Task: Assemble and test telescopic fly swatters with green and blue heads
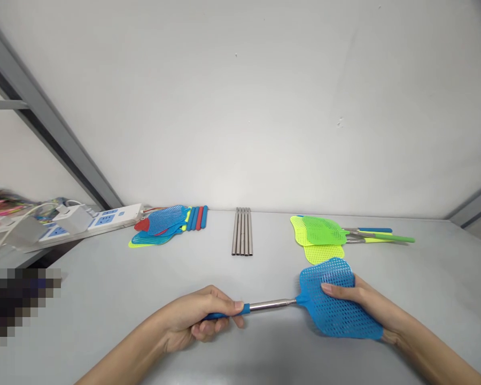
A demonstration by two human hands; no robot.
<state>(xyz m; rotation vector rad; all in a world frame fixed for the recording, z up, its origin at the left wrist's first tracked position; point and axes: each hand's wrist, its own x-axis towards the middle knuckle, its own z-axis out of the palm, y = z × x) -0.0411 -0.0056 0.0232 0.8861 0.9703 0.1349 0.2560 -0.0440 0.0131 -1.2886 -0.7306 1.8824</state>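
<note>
A blue fly swatter (pixel 332 299) with a metal shaft and a blue grip is held level above the table between my two hands. My left hand (pixel 212 314) is closed round its grip. At the other end, my right hand (pixel 356 299) pinches the mesh head, thumb on top and the other fingers hidden beneath. Just beyond my right hand lie several fly swatters (pixel 324 231) with green, yellow and blue parts, heads to the left. Several bare metal tubes (pixel 242 232) stand in a row at the middle back, pointing away from me.
At the back left lie loose swatter heads (pixel 166 222) in blue, red and yellow, beside a row of coloured grips (pixel 197 218). A white power strip (pixel 116 216) with plugs sits at the left edge. A wall (pixel 240 107) rises behind the grey table (pixel 104 299).
</note>
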